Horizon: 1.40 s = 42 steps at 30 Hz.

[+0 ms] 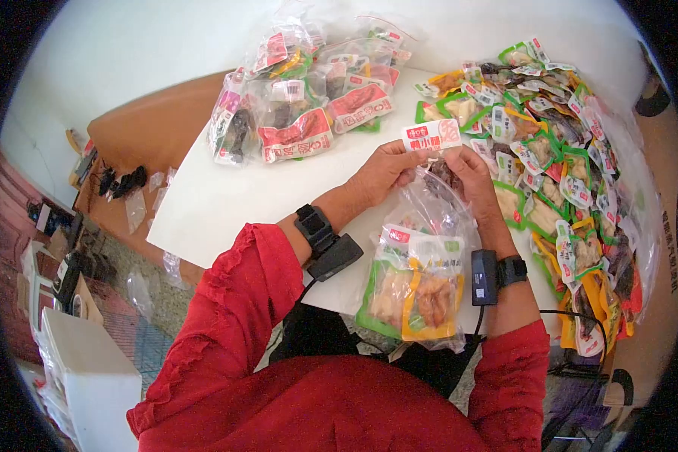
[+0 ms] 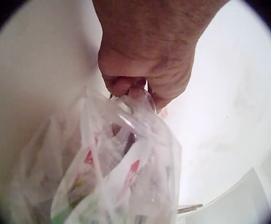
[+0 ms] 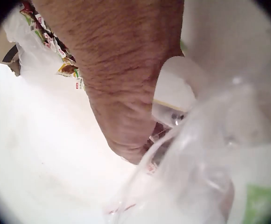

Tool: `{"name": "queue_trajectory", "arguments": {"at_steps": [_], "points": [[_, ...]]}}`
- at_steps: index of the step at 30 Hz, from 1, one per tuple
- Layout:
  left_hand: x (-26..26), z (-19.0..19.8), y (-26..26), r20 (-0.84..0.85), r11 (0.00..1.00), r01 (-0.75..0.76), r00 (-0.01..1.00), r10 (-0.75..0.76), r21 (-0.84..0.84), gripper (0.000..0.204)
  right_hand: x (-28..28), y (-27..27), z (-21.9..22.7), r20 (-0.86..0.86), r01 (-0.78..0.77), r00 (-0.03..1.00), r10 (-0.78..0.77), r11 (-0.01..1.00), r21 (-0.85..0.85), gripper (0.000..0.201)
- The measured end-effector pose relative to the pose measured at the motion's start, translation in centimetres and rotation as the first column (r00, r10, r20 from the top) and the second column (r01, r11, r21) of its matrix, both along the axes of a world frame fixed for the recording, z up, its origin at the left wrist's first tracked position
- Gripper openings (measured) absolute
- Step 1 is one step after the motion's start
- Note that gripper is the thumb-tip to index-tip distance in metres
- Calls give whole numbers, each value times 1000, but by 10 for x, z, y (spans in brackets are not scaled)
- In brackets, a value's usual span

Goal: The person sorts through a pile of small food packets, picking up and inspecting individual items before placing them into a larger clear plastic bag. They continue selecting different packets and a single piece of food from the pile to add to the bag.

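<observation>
In the head view, my left hand and right hand meet over the table at a small snack packet with a white and red label. My right thumb and fingers pinch this packet at its right side; the left thumb lies along its lower left edge. Below hangs a clear plastic bag containing several packets, among them a yellow-edged one and a green-edged one. The left wrist view shows my left fingers curled at the top of the bag. The packet's lower part is partly hidden behind the bag's film.
A large heap of loose snack packets covers the right side of the white table. Filled clear bags stand together at the back left. A brown cardboard box is at the far right, and a black cable runs near the right wrist.
</observation>
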<state>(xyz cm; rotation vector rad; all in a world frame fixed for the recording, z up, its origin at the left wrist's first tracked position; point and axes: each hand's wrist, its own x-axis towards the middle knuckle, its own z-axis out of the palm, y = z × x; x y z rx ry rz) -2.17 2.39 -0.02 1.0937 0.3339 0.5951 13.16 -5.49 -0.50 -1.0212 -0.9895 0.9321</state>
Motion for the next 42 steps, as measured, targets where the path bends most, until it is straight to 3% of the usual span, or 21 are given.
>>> {"name": "queue_trajectory", "arguments": {"at_steps": [3, 5, 21, 32, 42], "points": [[1, -3, 1, 3, 1000, 14, 1000, -14, 7, 18, 5, -1, -3, 12, -82, 997, 82, 996, -41, 16], [1, -4, 2, -6, 1000, 11, 1000, -11, 19, 18, 0, -5, 3, -83, -104, 992, 99, 993, -53, 17], [-3, 0, 0, 14, 1000, -12, 1000, 12, 2, 10, -1, -7, 6, -12, -70, 998, 69, 991, -112, 20], [-1, -3, 3, -15, 999, 10, 1000, -9, 35, 17, 3, -3, 1, 73, -36, 996, 41, 997, -70, 18], [-1, 0, -2, -4, 1000, -23, 1000, 23, 7, 11, 3, -2, -3, 37, -26, 999, 27, 999, -26, 15]]}}
